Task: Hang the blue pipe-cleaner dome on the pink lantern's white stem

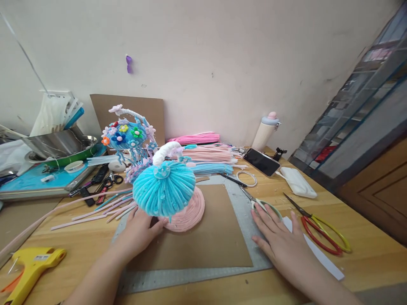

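A blue pipe-cleaner shade [163, 188] hangs from a curved white stem [165, 151] above a pink coiled pipe-cleaner disc [194, 214]. That disc lies on a brown cardboard sheet [203, 250]. My left hand [141, 228] is at the disc's left edge, closed with the thumb against it; the shade hides most of its fingers. To the right, my right hand [280, 243] lies flat with fingers spread. Its fingertips touch the handles of pale-green-handled scissors [249, 194]. A white strip [324, 258] shows partly under that hand.
Red-and-yellow scissors [321, 231], a phone [262, 162] and a white case [298, 182] lie on the right. A yellow glue gun [36, 264] is at front left. Pipe-cleaner bundles [206, 153] and a flower-covered blue shade [125, 137] stand behind; a bottle [265, 132] is near the wall.
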`<state>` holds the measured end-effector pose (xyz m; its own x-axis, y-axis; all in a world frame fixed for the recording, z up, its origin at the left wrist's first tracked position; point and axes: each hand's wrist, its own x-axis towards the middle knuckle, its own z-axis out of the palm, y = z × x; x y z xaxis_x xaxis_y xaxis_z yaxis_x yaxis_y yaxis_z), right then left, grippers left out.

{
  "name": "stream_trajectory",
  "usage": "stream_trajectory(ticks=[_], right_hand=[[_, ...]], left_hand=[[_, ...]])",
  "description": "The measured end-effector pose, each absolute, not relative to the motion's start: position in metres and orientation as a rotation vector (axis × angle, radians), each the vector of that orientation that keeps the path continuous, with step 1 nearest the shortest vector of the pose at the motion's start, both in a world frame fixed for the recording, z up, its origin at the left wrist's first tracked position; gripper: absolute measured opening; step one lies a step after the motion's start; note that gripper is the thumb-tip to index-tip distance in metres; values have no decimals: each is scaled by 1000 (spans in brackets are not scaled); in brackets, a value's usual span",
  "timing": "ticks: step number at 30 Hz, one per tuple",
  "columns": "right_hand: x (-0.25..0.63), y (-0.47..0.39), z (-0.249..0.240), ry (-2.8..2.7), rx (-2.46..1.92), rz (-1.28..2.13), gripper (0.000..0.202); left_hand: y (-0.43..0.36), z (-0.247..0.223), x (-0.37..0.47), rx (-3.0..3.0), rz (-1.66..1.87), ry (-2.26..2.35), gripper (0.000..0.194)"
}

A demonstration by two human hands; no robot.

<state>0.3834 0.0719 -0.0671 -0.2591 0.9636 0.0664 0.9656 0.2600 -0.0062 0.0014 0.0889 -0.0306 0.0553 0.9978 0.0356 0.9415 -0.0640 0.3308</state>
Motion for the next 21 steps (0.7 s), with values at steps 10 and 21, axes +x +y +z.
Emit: stream_trajectory(ticks=[10,21], right_hand=[[338,66,-39,-2829,-1281,626,57],[291,79,-17,-2834,-1478,408,70]], left_hand=[[82,-24,-19,2111,270,2048,37],[-3,-47,26,2232,-31,2090,48]])
